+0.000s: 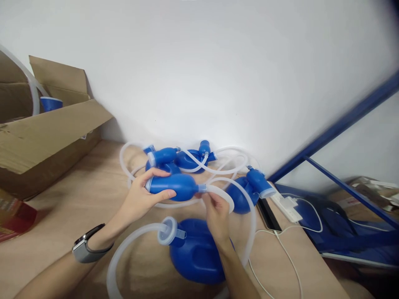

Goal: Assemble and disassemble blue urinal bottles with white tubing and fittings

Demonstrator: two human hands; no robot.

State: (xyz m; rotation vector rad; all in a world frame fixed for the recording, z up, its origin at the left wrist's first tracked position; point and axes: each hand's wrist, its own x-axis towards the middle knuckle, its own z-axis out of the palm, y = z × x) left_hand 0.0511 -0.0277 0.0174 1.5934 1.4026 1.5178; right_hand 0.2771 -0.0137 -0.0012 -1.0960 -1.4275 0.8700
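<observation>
My left hand (pixel 149 189) is wrapped round a blue urinal funnel (pixel 174 187) with a whitish rim, lying on its side in the air above the table. From the funnel's narrow end runs a translucent hose (pixel 220 195). My right hand (pixel 217 207) pinches this hose close to the joint, fingertips partly hidden behind it. Below the hands rests a blue plastic urinal bottle (pixel 193 249), its clear cap (pixel 167 231) joined to a hose that loops left. My right forearm covers part of that bottle.
Behind, against the wall, lie several similar blue bottles, a funnel (pixel 163 156) and coiled hoses. Another funnel (pixel 259 182) sits at right, near a phone (pixel 268 214), a power strip (pixel 288 207) and white cables. An open cardboard box (pixel 52 141) stands left; a blue metal frame (pixel 336 128) rises right.
</observation>
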